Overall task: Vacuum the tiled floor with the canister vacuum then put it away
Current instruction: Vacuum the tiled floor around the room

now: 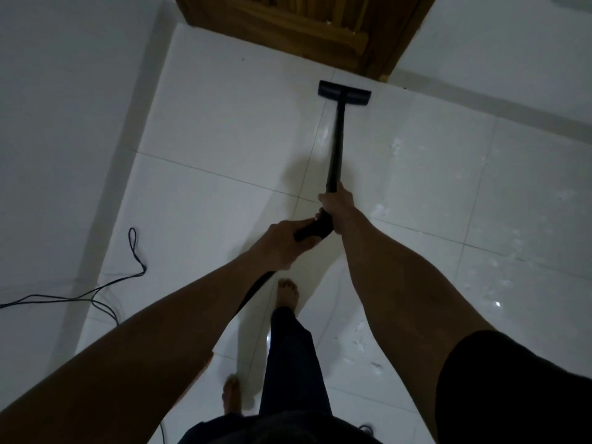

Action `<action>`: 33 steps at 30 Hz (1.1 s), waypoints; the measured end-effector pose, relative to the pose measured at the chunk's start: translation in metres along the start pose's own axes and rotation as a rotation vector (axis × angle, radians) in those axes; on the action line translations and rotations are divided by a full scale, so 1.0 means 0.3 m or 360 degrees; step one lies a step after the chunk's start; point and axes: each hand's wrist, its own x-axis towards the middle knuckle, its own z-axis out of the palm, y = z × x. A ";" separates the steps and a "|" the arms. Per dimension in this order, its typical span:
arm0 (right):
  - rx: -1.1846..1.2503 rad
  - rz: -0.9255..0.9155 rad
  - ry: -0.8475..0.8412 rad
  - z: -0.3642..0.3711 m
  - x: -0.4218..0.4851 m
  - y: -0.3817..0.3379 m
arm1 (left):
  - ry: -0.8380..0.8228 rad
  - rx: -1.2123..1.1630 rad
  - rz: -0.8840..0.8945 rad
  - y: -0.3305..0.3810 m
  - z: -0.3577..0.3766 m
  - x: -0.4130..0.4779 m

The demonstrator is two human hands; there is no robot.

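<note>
Holding wand (336,139) tight in right grip (336,203) & hose handle (312,230) in left grip (282,246), to steer floor head (344,92) over tiles (224,123) nr door (288,24).

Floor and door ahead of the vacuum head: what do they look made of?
Floor: probably glazed ceramic tile, white and glossy, with thin joint lines and bright reflections. Door: wood, brown with visible grain; the finish is too dim to judge.
</note>
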 end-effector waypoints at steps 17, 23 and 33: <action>0.0154 -0.0137 0.0180 0.128 -0.216 0.209 | -0.0088 0.0264 0.0085 -0.200 0.005 -0.164; 0.0021 -0.0210 0.0234 0.193 -0.453 0.401 | -0.0136 0.0326 0.0211 -0.396 0.079 -0.372; -0.0202 -0.0340 0.0287 0.420 -0.961 0.959 | -0.0229 0.0397 0.0353 -0.846 0.191 -0.966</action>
